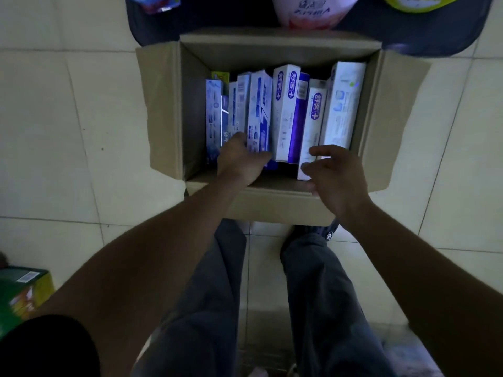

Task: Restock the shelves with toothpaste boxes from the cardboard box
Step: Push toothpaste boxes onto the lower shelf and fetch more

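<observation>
**Hands in the box**

Inside the open brown cardboard box (168, 110) on the pale tiled floor (54, 131), blue-and-white toothpaste boxes (285, 112) stand upright. Left hand (241, 159) grips 1 blue box (260, 112); right hand (336, 176) hovers spread, holding nothing.

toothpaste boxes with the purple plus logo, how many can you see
2, both upright in the cardboard box: a tall one mid-row, a shorter one just right of it. Others may be hidden.

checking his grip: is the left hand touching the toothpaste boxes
Touching. In the head view the left hand has its fingers pushed among the toothpaste boxes.
</observation>
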`<state>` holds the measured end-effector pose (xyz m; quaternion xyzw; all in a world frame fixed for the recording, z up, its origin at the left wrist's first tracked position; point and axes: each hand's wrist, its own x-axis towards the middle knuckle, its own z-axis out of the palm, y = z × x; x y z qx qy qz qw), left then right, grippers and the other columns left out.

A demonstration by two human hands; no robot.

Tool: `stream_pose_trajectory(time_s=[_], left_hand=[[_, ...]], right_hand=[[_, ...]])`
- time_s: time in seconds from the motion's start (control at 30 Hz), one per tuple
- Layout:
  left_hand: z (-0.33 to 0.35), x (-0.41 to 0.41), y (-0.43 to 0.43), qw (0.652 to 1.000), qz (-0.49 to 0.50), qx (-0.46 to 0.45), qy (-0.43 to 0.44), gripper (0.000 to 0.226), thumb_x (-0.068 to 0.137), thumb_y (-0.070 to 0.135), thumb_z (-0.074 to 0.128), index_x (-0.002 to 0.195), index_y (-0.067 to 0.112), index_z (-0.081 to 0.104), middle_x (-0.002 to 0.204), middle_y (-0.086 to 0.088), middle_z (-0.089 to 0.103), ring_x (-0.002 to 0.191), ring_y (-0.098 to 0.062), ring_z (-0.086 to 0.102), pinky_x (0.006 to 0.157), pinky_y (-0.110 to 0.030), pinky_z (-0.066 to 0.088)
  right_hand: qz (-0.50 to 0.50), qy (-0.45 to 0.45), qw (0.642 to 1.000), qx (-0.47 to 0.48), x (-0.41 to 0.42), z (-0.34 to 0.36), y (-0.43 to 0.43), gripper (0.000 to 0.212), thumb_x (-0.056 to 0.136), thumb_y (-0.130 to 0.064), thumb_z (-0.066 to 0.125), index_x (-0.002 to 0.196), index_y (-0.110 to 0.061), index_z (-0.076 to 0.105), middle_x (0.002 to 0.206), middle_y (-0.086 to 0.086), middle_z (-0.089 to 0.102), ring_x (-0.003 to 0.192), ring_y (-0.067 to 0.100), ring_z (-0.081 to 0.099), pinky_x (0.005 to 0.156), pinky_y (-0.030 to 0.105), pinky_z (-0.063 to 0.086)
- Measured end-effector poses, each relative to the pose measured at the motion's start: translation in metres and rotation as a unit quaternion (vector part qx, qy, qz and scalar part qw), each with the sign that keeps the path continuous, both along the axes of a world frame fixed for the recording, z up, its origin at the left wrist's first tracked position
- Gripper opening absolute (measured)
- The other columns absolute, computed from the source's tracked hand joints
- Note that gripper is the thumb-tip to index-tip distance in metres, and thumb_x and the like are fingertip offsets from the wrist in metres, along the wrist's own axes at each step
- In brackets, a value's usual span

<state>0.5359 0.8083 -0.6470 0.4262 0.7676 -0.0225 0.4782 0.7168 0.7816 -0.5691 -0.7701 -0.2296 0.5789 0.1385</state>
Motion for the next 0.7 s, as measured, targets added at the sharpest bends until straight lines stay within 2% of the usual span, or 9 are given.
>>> stream_pose_trajectory(time_s=[0.07,0.13,0.2,0.3,0.37,0.43,0.53,0.63,0.7], left_hand=[[0.037,-0.006,-0.005,0.996,0.053,0.019,-0.064,0.022,0.076,0.026,0.075,0.084,0.008,0.067,0.073,-0.002,0.07,0.065,-0.014,0.067,0.054,-0.024,0.051],[0.076,-0.007,-0.017,0.976,0.115,0.011,-0.184,0.008,0.079,0.012,0.07,0.086,0.012,0.073,0.069,-0.003,0.073,0.059,-0.015,0.069,0.054,-0.027,0.054],[0.111,-0.003,-0.03,0.942,0.162,-0.012,-0.292,0.024,0.079,0.004,0.067,0.097,0.017,0.076,0.079,-0.006,0.077,0.069,-0.018,0.072,0.057,-0.029,0.058],[0.137,0.005,-0.047,0.91,0.181,-0.05,-0.368,0.035,0.078,0.005,0.066,0.11,0.016,0.074,0.101,-0.016,0.077,0.092,-0.031,0.074,0.076,-0.04,0.061],[0.135,0.005,-0.051,0.927,0.127,-0.058,-0.347,0.031,0.078,0.017,0.071,0.108,0.016,0.074,0.103,-0.018,0.076,0.097,-0.028,0.073,0.083,-0.038,0.058],[0.122,0.001,-0.05,0.951,0.119,-0.059,-0.281,0.023,0.078,0.036,0.073,0.1,0.03,0.075,0.097,0.001,0.078,0.095,-0.015,0.072,0.081,-0.032,0.053],[0.077,-0.01,-0.035,0.978,0.157,-0.029,-0.133,0.012,0.089,0.029,0.07,0.101,0.03,0.074,0.077,0.017,0.071,0.068,0.008,0.063,0.068,-0.019,0.045],[0.028,-0.014,-0.015,0.999,0.047,-0.016,-0.009,0.045,0.088,0.03,0.069,0.13,0.018,0.059,0.087,0.011,0.064,0.067,0.001,0.057,0.05,-0.013,0.037],[-0.003,-0.014,-0.003,0.999,0.023,-0.018,0.016,0.059,0.088,0.033,0.071,0.14,0.015,0.049,0.113,-0.004,0.065,0.084,-0.013,0.061,0.063,-0.018,0.045]], right_hand=[[-0.02,0.036,0.999,-0.023,-0.002,0.013,0.009,0.03,0.089,-0.023,0.074,0.119,-0.02,0.068,0.091,-0.003,0.072,0.079,0.025,0.073,0.071,0.039,0.056],[-0.017,0.123,0.989,-0.078,-0.005,0.026,0.013,0.04,0.091,-0.039,0.073,0.127,-0.023,0.066,0.106,-0.002,0.073,0.091,0.022,0.073,0.069,0.035,0.055],[0.0,0.228,0.964,-0.137,-0.01,0.04,0.01,0.044,0.088,-0.052,0.069,0.123,-0.026,0.068,0.11,0.002,0.076,0.096,0.022,0.074,0.07,0.036,0.057],[-0.019,0.299,0.943,-0.148,-0.014,0.056,-0.005,0.031,0.095,-0.034,0.068,0.121,-0.018,0.067,0.106,0.012,0.077,0.092,0.03,0.076,0.068,0.038,0.061],[-0.065,0.265,0.954,-0.123,-0.011,0.061,-0.014,0.026,0.095,-0.021,0.069,0.119,-0.012,0.066,0.11,0.018,0.075,0.091,0.032,0.076,0.066,0.039,0.061],[-0.099,0.192,0.971,-0.098,-0.005,0.063,-0.023,0.026,0.093,-0.015,0.071,0.118,-0.01,0.065,0.108,0.02,0.073,0.084,0.035,0.075,0.061,0.038,0.062],[-0.127,0.126,0.981,-0.079,0.011,0.062,-0.036,0.031,0.091,-0.02,0.075,0.118,-0.011,0.064,0.096,0.019,0.073,0.068,0.029,0.072,0.057,0.038,0.06],[-0.106,0.092,0.988,-0.06,0.027,0.057,-0.045,0.032,0.09,-0.027,0.076,0.115,-0.012,0.064,0.082,0.012,0.075,0.057,0.024,0.069,0.051,0.038,0.056],[-0.1,0.09,0.99,-0.051,0.035,0.054,-0.049,0.032,0.089,-0.029,0.075,0.114,-0.013,0.064,0.083,0.011,0.075,0.056,0.024,0.069,0.044,0.03,0.05]])
